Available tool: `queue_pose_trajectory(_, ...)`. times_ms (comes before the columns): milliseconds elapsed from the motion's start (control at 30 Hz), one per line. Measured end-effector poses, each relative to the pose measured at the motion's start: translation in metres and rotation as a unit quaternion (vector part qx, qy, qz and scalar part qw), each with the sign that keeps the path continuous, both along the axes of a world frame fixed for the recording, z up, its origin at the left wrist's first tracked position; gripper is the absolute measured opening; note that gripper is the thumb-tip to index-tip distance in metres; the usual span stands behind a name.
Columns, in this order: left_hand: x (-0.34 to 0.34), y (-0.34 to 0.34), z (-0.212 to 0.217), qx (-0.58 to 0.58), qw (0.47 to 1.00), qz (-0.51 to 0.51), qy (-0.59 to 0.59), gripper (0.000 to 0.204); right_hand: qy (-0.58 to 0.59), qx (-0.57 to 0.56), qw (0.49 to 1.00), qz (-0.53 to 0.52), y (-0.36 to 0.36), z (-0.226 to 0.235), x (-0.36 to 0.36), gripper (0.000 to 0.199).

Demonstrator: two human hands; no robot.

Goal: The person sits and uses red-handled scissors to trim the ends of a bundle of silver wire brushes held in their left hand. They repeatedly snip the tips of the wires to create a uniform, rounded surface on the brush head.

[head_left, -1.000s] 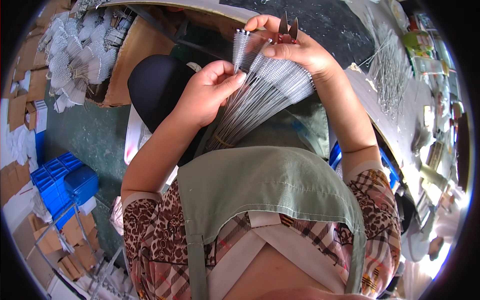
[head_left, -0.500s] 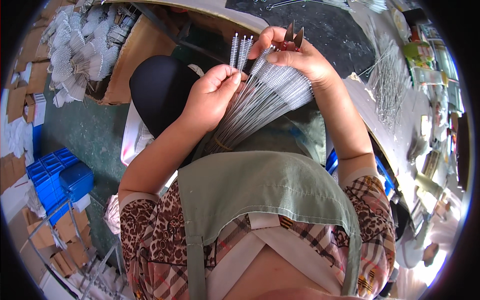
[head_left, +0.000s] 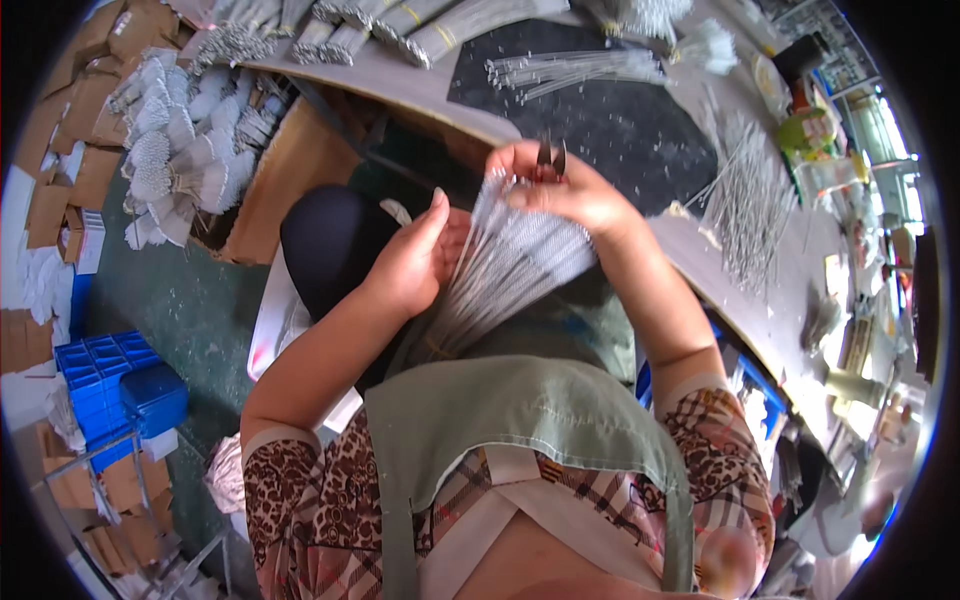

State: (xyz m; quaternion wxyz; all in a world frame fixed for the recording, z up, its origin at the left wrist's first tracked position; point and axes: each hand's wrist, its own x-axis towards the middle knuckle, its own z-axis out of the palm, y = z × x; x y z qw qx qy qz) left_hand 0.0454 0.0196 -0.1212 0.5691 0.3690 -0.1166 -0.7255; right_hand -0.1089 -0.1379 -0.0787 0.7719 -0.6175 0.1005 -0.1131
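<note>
A fanned bundle of thin wire brushes [head_left: 535,245] with pale bristles lies over my lap, its narrow wire ends gathered by a yellowish band near my apron. My right hand [head_left: 570,190] is closed at the bundle's upper end, thumb on the brush tips. The same hand keeps a pair of small cutters [head_left: 550,160] in its palm; their dark pointed jaws stick up and the handles are mostly hidden. Along the bundle's left side rests my left hand [head_left: 412,258], thumb raised and apart, fingers partly hidden beside the wires.
On the table ahead is a black mat [head_left: 610,120] with loose wire brushes [head_left: 575,72] across it. Banded bundles [head_left: 430,30] line its far edge. More wires [head_left: 750,205] lie at right. A carton [head_left: 285,180] and white brush bundles [head_left: 185,150] stand left, blue crates [head_left: 105,375] lower.
The few separate brushes pinched in my left hand no longer stand apart; its thumb has lifted away. My right hand stays on the bundle with the cutters. The view has tilted, showing more table.
</note>
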Motion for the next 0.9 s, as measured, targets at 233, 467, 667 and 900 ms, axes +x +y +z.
queue_pose_trajectory(233,-0.015,-0.006,0.022,-0.058,0.994,0.067,-0.067,0.046,-0.045,-0.027,0.998,0.026,0.014,0.026,0.000,0.030)
queue_pose_trajectory(467,-0.020,0.011,0.076,-0.219,0.919,0.073,-0.321,0.025,-0.062,-0.051,0.997,0.015,0.027,0.035,-0.006,0.032)
queue_pose_trajectory(667,-0.018,0.016,0.081,-0.213,0.902,0.100,-0.362,0.017,-0.041,-0.059,0.997,0.009,0.034,0.046,-0.010,0.040)
queue_pose_trajectory(900,-0.009,0.017,0.078,-0.191,0.919,0.084,-0.335,0.020,-0.058,-0.081,0.995,0.008,0.034,0.041,-0.013,0.036)
